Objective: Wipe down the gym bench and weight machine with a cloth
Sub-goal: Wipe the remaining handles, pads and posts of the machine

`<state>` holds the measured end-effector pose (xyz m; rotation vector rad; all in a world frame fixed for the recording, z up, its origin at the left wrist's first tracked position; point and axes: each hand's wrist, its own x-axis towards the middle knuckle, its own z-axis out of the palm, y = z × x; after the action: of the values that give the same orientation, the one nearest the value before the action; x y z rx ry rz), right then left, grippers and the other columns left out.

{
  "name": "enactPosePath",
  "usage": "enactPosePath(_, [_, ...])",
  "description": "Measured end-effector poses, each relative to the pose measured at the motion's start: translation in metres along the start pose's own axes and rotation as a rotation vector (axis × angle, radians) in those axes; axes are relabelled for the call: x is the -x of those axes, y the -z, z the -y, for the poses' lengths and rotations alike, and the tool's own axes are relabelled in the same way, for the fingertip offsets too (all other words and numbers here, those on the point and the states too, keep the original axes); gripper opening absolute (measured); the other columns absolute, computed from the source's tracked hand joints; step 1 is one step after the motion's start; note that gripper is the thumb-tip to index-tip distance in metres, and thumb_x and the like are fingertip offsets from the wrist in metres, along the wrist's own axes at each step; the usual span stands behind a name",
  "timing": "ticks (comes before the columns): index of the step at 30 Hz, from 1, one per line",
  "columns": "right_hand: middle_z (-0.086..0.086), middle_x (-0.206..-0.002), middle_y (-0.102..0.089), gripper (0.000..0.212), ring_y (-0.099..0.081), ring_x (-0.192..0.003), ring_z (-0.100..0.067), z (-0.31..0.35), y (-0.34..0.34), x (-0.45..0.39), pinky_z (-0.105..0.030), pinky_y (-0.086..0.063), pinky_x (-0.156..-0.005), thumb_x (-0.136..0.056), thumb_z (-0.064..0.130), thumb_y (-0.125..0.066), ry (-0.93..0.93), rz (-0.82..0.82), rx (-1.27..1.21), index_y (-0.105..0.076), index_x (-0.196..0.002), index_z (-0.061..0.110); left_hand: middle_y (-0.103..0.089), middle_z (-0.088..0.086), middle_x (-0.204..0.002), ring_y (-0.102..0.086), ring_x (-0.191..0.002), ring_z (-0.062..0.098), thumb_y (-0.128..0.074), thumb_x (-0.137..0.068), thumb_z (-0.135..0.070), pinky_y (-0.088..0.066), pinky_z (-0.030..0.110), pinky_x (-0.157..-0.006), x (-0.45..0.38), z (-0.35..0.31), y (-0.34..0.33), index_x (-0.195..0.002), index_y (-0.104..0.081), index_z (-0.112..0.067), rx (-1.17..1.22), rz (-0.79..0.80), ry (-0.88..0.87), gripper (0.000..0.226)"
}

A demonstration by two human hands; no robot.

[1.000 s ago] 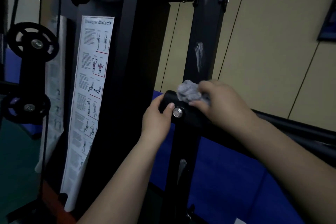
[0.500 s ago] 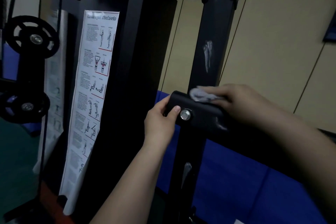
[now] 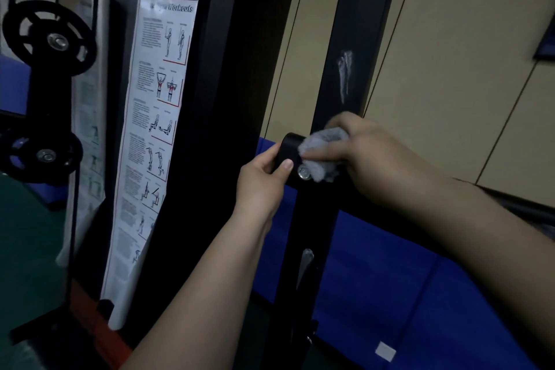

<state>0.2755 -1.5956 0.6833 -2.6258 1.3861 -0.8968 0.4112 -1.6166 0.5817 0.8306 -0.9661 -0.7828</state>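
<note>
My left hand grips the rounded end of the black padded roller arm of the weight machine, thumb laid on its front face, steadying it. My right hand holds the crumpled grey cloth, fingers curled over it. Half a second ago the cloth lay flat along the top of the arm; now it has come round to the front face and bunches just beside the silver bolt head, touching or nearly touching it. I judge the top pass done and the end face in hand.

In the way: my own left thumb sits on the face being wiped, so that patch stays unwiped until I shift grip.

Behind the arm, the black steel upright post carries a pale whitish smear, not yet wiped. It looks like dust or chalk, though the light is too dim to say. Left of it hangs the white exercise-chart poster; further left, two black pulley wheels. A blue padded mat lines the beige panelled wall.
</note>
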Motion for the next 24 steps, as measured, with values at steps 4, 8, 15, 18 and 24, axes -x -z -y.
enactPosePath(4, [-0.005,-0.112,-0.058,0.045,-0.060,-0.096,-0.021,-0.001,0.001,0.003,-0.040,-0.053,-0.081,-0.077,0.044,-0.074,-0.002,-0.008,-0.152,-0.056,-0.113,0.025,-0.067,-0.010,-0.110,-0.059,-0.093,-0.008,-0.059,-0.093,-0.009,-0.047,0.003,-0.070,0.002,-0.001,-0.001,-0.132,-0.056,-0.021,-0.001,-0.014,0.003,0.041])
enactPosePath(8, [0.008,-0.107,-0.058,0.040,-0.060,-0.096,-0.014,-0.037,0.027,0.043,-0.039,-0.052,-0.083,-0.069,0.050,-0.075,0.020,0.027,-0.071,-0.058,-0.103,0.039,-0.064,-0.007,-0.120,-0.058,-0.104,0.001,-0.057,-0.095,-0.012,-0.045,0.008,-0.072,0.004,-0.002,-0.004,-0.134,-0.054,-0.023,-0.026,-0.041,0.015,0.041])
enactPosePath(15, [-0.005,-0.133,-0.046,0.034,-0.044,-0.119,-0.028,-0.039,0.025,0.051,-0.047,-0.044,-0.091,-0.083,0.033,-0.065,0.500,0.027,0.592,-0.065,-0.116,0.043,-0.064,-0.005,-0.112,-0.061,-0.102,0.012,-0.051,-0.093,-0.044,-0.050,0.026,-0.080,0.010,-0.015,-0.023,-0.125,-0.057,-0.025,-0.182,-0.068,-0.048,0.038])
enactPosePath(18, [-0.007,-0.129,-0.049,0.029,-0.046,-0.117,-0.028,-0.036,0.030,0.048,-0.044,-0.044,-0.090,-0.083,0.032,-0.065,0.498,0.059,0.644,-0.070,-0.111,0.036,-0.052,0.000,-0.136,-0.053,-0.120,0.018,-0.058,-0.087,-0.046,-0.047,0.034,-0.099,0.011,-0.022,-0.028,-0.140,-0.042,-0.027,-0.303,-0.064,-0.088,0.058])
enactPosePath(24, [-0.002,-0.127,-0.052,0.036,-0.048,-0.113,-0.024,-0.060,0.072,0.091,-0.038,-0.045,-0.085,-0.071,0.030,-0.078,0.447,0.197,0.670,-0.070,-0.103,0.045,-0.017,-0.001,-0.158,-0.025,-0.142,0.022,-0.050,-0.097,-0.038,-0.031,0.042,-0.114,0.016,-0.020,-0.030,-0.153,-0.012,-0.028,-0.389,-0.010,-0.082,0.068])
